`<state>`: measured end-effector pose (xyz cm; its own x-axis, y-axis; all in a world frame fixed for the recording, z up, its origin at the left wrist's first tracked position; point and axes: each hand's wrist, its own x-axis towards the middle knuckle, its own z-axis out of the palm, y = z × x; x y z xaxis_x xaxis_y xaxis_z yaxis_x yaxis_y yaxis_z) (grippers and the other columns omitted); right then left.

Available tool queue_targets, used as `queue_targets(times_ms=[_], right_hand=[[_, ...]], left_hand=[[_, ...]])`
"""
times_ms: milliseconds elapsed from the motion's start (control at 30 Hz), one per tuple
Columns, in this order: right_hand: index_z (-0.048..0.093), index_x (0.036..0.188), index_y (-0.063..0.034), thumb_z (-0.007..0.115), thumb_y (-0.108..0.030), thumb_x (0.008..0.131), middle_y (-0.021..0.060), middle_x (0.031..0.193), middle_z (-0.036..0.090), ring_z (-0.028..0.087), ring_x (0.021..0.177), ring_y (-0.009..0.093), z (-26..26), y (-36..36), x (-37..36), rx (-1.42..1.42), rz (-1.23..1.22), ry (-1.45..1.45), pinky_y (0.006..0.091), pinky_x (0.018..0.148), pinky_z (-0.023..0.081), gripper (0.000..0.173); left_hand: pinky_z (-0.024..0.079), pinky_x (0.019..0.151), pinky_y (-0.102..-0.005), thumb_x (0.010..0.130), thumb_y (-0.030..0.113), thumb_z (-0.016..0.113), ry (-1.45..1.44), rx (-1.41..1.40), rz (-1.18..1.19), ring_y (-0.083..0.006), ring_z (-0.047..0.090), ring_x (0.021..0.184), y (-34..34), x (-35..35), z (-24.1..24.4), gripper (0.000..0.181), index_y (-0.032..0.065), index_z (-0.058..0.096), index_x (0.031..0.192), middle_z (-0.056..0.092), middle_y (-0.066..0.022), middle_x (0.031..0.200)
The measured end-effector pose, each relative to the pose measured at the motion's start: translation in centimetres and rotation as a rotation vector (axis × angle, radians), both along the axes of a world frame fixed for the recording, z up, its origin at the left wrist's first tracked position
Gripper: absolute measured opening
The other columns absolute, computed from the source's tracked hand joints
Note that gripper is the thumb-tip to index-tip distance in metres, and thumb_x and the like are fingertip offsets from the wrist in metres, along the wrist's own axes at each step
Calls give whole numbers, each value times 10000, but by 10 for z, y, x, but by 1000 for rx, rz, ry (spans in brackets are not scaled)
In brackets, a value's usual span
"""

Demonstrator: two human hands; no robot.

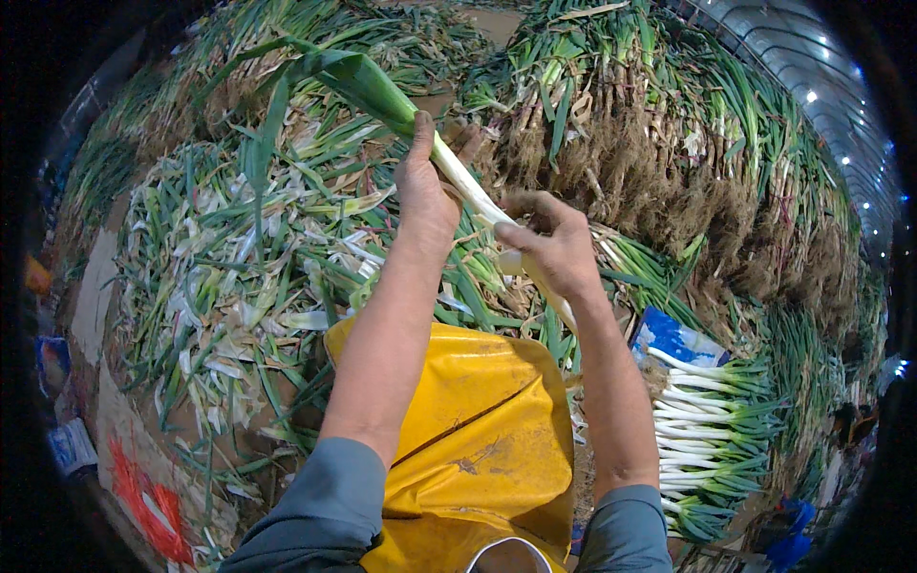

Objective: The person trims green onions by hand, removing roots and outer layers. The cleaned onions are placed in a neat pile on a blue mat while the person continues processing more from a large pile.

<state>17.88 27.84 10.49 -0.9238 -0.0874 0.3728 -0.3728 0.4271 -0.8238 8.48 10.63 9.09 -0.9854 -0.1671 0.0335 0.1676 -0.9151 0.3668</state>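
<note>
My left hand (pixel 426 179) grips a long green onion (pixel 458 172) around its stalk, just below where the green leaves begin. The stalk slants from the leaves at upper left down to the lower right. My right hand (pixel 548 243) is closed around its pale lower part, thumb and fingers on a layer that looks partly loosened; the hand is slightly blurred. The lower end of the stalk passes behind my right forearm. A yellow apron (pixel 487 415) covers my lap, below both hands.
Peeled white-stalked onions (pixel 695 430) lie in a row at the right, near a blue and white packet (pixel 677 336). Unpeeled onions with soil-coloured roots (pixel 630 157) are heaped ahead. Stripped leaves (pixel 236 279) cover the ground at left. Red plastic twine (pixel 150 501) lies at lower left.
</note>
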Motion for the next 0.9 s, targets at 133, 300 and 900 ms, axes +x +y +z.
queue_targets(times_ms=[133, 300, 900], right_hand=[[697, 986, 0, 741, -110, 918, 93, 857, 665, 596, 746, 118, -1, -2, 22, 119, -43, 60, 312, 651, 471, 137], [668, 1038, 12, 655, -174, 1007, 21, 849, 668, 589, 754, 93, -3, 34, 56, -377, -24, -130, 277, 674, 480, 189], [568, 722, -18, 787, -336, 868, 178, 660, 589, 632, 598, 352, -25, 92, 217, 607, -274, -165, 433, 549, 455, 413]], left_hand=[[658, 717, -384, 939, 379, 780, -142, -42, 81, -244, 713, 804, 1, 1, 1, 465, 32, 561, 1157, 674, -115, 938], [448, 481, -328, 980, 552, 672, -168, -182, 214, -187, 554, 534, -14, -11, -10, 483, 103, 500, 1031, 602, -79, 732], [365, 510, -313, 949, 835, 392, -100, -37, -150, -160, 425, 523, -54, -52, -60, 799, 47, 508, 886, 485, -38, 685]])
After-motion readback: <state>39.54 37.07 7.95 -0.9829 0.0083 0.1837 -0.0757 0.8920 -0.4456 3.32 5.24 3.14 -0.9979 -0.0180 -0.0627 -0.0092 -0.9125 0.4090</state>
